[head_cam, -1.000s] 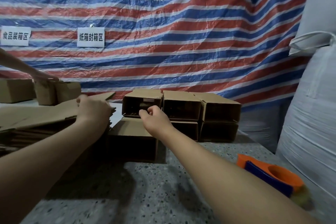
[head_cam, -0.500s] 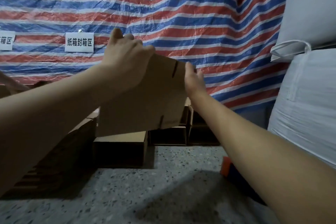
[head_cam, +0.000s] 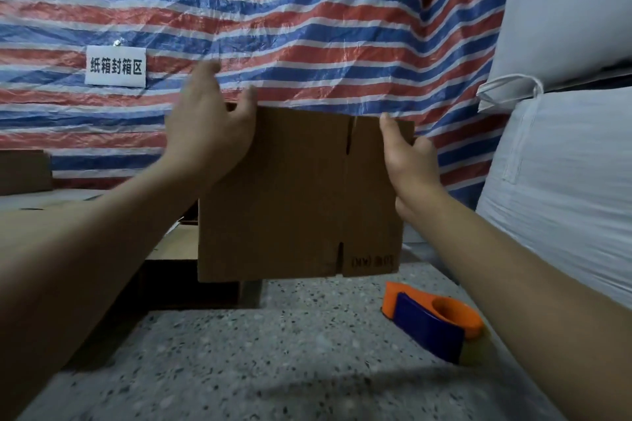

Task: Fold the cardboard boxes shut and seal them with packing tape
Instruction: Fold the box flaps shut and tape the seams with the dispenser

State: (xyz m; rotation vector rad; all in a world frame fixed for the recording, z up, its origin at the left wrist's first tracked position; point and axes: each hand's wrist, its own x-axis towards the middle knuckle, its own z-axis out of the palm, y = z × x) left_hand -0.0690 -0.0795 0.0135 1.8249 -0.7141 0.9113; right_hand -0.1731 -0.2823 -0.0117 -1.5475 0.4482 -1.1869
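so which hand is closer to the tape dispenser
Right. The right hand grips the flat box's right edge, above the tape dispenser; the left hand holds the box's far left corner.

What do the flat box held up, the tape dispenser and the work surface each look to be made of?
Flat box: plain brown cardboard, matte, with cut flap slots and a faint printed mark. Tape dispenser: moulded plastic by its look, smooth orange body with a dark blue part. Work surface: grey speckled stone or terrazzo; which cannot be told.
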